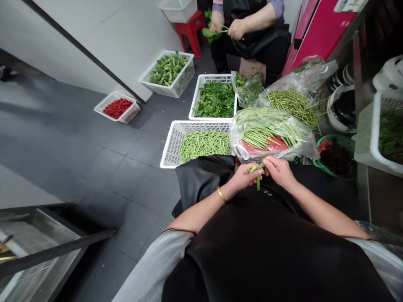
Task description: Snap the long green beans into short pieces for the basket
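Note:
My left hand (244, 176) is closed around a few short lengths of green bean (258, 183), one of which hangs down below the fingers. Close beside it, my right hand (279, 170) pinches the upper end of a bean at the fingertips. Both hands are over my lap and the black apron (267, 251). Just beyond them lies a clear plastic bag (302, 142) of long green beans (264, 132), with something red under the beans. To its left, a white basket (171, 144) holds many short cut bean pieces (206, 144).
Opposite, a co-worker's hands (236, 29) hold leafy stems. White baskets of leafy greens (215, 99), green stems (168, 69) and red peppers (118, 108) stand on the floor. A green basin (336, 157) and a white crate (374, 130) are at right, a metal rack (63, 243) lower left.

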Motion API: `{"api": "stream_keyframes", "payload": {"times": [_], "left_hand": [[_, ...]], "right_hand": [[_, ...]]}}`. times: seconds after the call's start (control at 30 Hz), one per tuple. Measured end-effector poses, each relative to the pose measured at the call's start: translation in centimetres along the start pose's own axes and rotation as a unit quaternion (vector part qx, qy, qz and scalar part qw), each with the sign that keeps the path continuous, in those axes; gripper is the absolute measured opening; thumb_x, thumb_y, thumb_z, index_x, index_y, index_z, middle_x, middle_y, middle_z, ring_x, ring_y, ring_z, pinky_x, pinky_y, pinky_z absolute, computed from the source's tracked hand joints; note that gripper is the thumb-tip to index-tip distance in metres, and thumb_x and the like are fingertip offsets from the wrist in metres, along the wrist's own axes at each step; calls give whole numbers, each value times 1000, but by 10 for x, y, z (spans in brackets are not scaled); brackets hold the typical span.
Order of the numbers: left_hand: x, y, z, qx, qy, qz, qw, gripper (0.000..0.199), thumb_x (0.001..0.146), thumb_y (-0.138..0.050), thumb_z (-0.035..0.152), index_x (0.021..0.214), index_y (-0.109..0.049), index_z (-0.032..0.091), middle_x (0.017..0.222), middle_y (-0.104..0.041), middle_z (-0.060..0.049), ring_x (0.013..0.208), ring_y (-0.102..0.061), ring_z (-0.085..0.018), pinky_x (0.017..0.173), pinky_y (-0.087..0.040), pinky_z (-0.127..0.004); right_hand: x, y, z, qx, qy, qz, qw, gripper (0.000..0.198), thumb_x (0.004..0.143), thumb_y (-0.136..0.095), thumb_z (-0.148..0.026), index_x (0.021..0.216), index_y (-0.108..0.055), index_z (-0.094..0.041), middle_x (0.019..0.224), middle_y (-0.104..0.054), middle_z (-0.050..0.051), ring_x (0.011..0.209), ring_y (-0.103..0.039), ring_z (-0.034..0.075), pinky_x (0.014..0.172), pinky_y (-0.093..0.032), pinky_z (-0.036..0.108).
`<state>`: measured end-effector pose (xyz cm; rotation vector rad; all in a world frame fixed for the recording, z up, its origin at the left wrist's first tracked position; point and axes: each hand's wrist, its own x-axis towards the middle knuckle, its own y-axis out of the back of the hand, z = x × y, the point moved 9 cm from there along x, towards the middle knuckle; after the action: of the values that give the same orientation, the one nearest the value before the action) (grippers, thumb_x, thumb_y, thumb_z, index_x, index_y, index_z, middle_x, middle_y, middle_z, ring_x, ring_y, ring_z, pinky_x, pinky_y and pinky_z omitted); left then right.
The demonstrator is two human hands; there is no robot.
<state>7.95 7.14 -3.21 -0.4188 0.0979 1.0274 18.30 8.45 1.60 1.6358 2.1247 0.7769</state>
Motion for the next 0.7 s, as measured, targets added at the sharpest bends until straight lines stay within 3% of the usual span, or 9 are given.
{"api": "stream_keyframes", "payload": {"times": [0.1, 0.2, 0.27, 0.3, 0.33, 0.43, 0.53, 0.6, 0.7], "left_hand": [[10, 21, -21, -162, 58, 84, 981, 34, 72, -71, 43, 77, -63, 11, 61, -59, -1, 43, -46, -7, 40, -31, -19], [15, 53, -36, -295, 93, 169, 936, 25, 76, -66, 35, 74, -60, 11, 59, -59, -2, 48, -52, -8, 43, -36, -18], [20, 61, -37, -336, 98, 153, 924, 22, 76, -64, 32, 78, -60, 11, 64, -62, -4, 53, -57, -10, 48, -42, -20], [22, 59, -34, -341, 95, 121, 927, 23, 75, -65, 32, 84, -61, 11, 69, -65, -6, 57, -60, -12, 51, -45, -22], [24, 55, -31, -337, 89, 83, 933, 29, 73, -66, 31, 93, -62, 11, 73, -67, -7, 60, -62, -15, 54, -48, -25], [24, 43, -18, -318, 50, 3, 947, 54, 67, -72, 29, 117, -58, 16, 73, -66, -4, 59, -61, -16, 56, -50, -29], [24, 41, -14, -319, 31, -3, 947, 57, 67, -75, 30, 120, -58, 18, 52, -49, 6, 41, -42, -7, 43, -37, -19], [25, 42, -19, -312, 44, 9, 949, 52, 67, -77, 30, 114, -62, 16, 45, -37, 10, 36, -30, -4, 38, -26, -17], [29, 49, -38, -275, 103, 70, 953, 38, 61, -82, 27, 92, -67, 9, 44, -40, 8, 35, -29, -2, 37, -22, -17]], "right_hand": [[-1, -10, 13, 55, -47, -35, 997, 41, 96, -35, -50, 73, -53, -22, 48, -51, -3, 47, -49, 13, 57, -40, 26], [-9, -25, 19, 25, -29, -242, 970, 41, 94, -39, -52, 76, -58, -20, 47, -52, -4, 46, -49, 12, 57, -40, 25], [-11, -30, 36, -29, -34, -366, 930, 39, 87, -52, -55, 78, -64, -20, 53, -59, -3, 49, -53, 13, 57, -40, 24], [-4, -28, 49, -77, -43, -384, 919, 38, 83, -58, -56, 82, -66, -19, 59, -64, -1, 53, -56, 14, 57, -40, 24], [11, -23, 65, -141, -56, -363, 920, 38, 81, -61, -56, 87, -68, -19, 67, -68, 2, 59, -60, 15, 59, -41, 24], [74, -7, 105, -358, -102, -177, 911, 40, 91, -49, -47, 108, -66, -15, 100, -72, 14, 86, -65, 23, 71, -44, 28], [112, -38, 134, -438, -127, -198, 868, 37, 92, -47, -31, 111, -66, -5, 109, -68, 24, 97, -65, 28, 78, -45, 31], [124, -54, 142, -432, -123, -230, 863, 32, 90, -48, -23, 104, -69, -3, 104, -70, 25, 96, -66, 29, 77, -45, 32], [121, -44, 135, -421, -109, -223, 873, 29, 89, -49, -23, 98, -70, -7, 101, -71, 22, 94, -65, 26, 75, -44, 29]]}}
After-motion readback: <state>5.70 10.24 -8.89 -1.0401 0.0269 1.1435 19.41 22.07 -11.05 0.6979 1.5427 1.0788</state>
